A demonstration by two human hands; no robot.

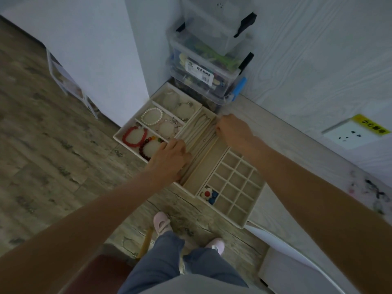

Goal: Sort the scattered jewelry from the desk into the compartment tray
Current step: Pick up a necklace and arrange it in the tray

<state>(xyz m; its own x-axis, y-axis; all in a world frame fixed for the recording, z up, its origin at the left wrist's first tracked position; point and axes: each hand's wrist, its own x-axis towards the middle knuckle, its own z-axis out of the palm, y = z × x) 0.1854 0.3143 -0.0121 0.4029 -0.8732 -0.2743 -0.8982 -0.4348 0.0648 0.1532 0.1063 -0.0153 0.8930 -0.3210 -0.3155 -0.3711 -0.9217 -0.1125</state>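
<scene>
Three beige trays lie side by side on the wooden floor. The left tray (pixel 118 135) holds a red bead bracelet (pixel 134 136), a dark bead bracelet (pixel 146 148) and a pearl bracelet (pixel 151 116) in long compartments. The middle ring tray (pixel 199 132) has padded slots. My left hand (pixel 169 161) curls over its near left edge, fingers on the ridges. My right hand (pixel 232 131) curls its fingers on the far right wall of the ring tray. The grid tray (pixel 239 183) holds a white flower piece (pixel 206 194) and a blue piece (pixel 213 198) in one near cell.
Clear plastic storage boxes (pixel 207 66) are stacked in the corner right behind the trays. White walls close in on the left and right, and a wall socket (pixel 350 134) sits at the right. My feet in pink shoes (pixel 161 222) stand just in front of the trays.
</scene>
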